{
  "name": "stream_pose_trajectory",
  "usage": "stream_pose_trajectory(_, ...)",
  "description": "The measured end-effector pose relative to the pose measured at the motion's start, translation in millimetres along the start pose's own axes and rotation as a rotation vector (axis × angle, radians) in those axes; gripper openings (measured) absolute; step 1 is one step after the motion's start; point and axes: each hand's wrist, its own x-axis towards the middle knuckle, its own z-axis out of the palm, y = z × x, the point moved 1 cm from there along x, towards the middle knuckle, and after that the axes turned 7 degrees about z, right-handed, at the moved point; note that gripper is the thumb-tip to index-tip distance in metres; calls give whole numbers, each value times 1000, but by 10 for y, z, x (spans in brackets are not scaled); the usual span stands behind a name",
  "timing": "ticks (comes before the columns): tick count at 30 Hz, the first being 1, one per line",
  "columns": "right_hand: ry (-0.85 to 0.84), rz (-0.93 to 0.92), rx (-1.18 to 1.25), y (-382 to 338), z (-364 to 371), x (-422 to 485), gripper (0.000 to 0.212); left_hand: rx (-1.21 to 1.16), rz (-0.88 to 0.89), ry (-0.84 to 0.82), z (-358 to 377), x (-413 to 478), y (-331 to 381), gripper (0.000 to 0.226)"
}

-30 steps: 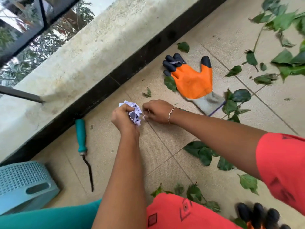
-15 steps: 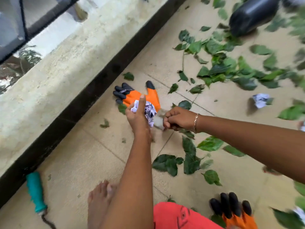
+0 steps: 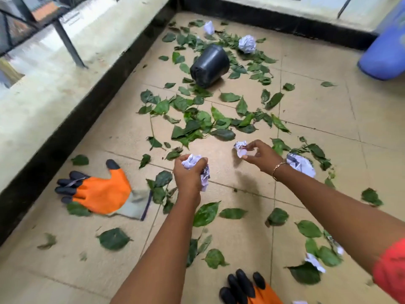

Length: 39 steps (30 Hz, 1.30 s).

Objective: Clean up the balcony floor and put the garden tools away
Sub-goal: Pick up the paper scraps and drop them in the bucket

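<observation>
Both hands are now working apart: half a second ago the right fist was almost against the left hand over the orange glove, and the view is now taking in far more of the floor.

At centre frame the left hand (image 3: 188, 178) is gripping a crumpled paper wad (image 3: 192, 162), its fingers (image 3: 202, 160) curled tight around it above the tiled floor (image 3: 311, 110). Just to the right, the right hand (image 3: 262, 155) is pinching a small crumpled paper (image 3: 240, 149) between thumb and fingertips. Another crumpled paper (image 3: 301, 164) is lying on the floor just behind the right wrist, which is wearing a bracelet (image 3: 277, 170).

Green leaves (image 3: 203, 121) are lying scattered over most of the tiles. One orange glove (image 3: 98, 193) is lying flat at lower left, near the dark base of the parapet wall (image 3: 50, 99); a second glove (image 3: 247, 287) is showing at the bottom edge. A black plant pot (image 3: 209, 65) is lying on its side at upper centre among the leaves, with two paper balls (image 3: 247, 43) beyond it. A blue container (image 3: 388, 53) is standing at upper right, and a red sleeve (image 3: 392, 266) is showing at lower right.
</observation>
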Motion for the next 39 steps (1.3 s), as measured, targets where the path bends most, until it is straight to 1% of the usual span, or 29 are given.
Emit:
stream_pose_trajectory(2,14,47,-133,141,-83,97,46,26,-51,-58,105,37,-62,37)
stream_pose_trajectory(4,16,62,-235,174,-120,193,68,21,-130,-82,186,76,-82,25)
stream_pose_trajectory(7,-14,25,-347,135,-33,397,90,-88,-258,-108,274,159,-56,4)
stream_pose_trajectory(8,-33,18,-379,119,26,471,94,-119,-302,-114,291,200,-73,5)
stream_pose_trajectory(10,-74,11,-435,95,151,580,98,-133,-377,-137,312,270,-136,9)
stream_pose_trajectory(11,-101,10,-474,92,208,617,95,-131,-400,-147,322,295,-173,10)
stream_pose_trajectory(13,-130,-9,-530,88,286,647,77,-163,-433,-164,363,306,-210,14)
stream_pose_trajectory(14,-114,-24,-504,96,309,648,66,-196,-446,-174,385,307,-222,17)
stream_pose_trajectory(17,-8,-101,-272,123,317,599,38,-281,-464,-215,433,354,-272,24)
stream_pose_trajectory(19,-4,-115,-111,129,323,525,23,-307,-468,-232,475,394,-316,23)
stream_pose_trajectory(21,-35,-88,29,127,353,460,19,-318,-474,-259,545,417,-361,17)
stream_pose_trajectory(24,-61,-53,226,151,378,420,23,-310,-444,-304,674,400,-384,6)
stream_pose_trajectory(27,-136,-16,527,124,367,311,26,-300,-473,-307,730,374,-366,7)
stream_pose_trajectory(29,-162,41,710,41,372,171,25,-274,-510,-296,658,278,-250,12)
stream_pose_trajectory(33,-147,212,1014,-242,235,-163,29,-260,-559,-178,431,-62,163,28)
stream_pose_trajectory(34,-146,237,1069,-321,150,-276,30,-272,-582,-167,397,-176,292,35)
stream_pose_trajectory(35,-136,267,1113,-395,63,-391,39,-281,-611,-175,387,-291,419,45)
stream_pose_trajectory(36,-118,303,1146,-466,-27,-517,53,-286,-625,-186,400,-413,567,50)
stream_pose_trajectory(37,-92,338,1167,-542,-130,-662,60,-277,-618,-184,413,-518,692,45)
stream_pose_trajectory(38,-63,372,1179,-629,-247,-819,60,-263,-598,-176,451,-658,862,36)
stream_pose_trajectory(39,-40,404,1178,-722,-382,-987,55,-237,-585,-160,486,-798,1021,30)
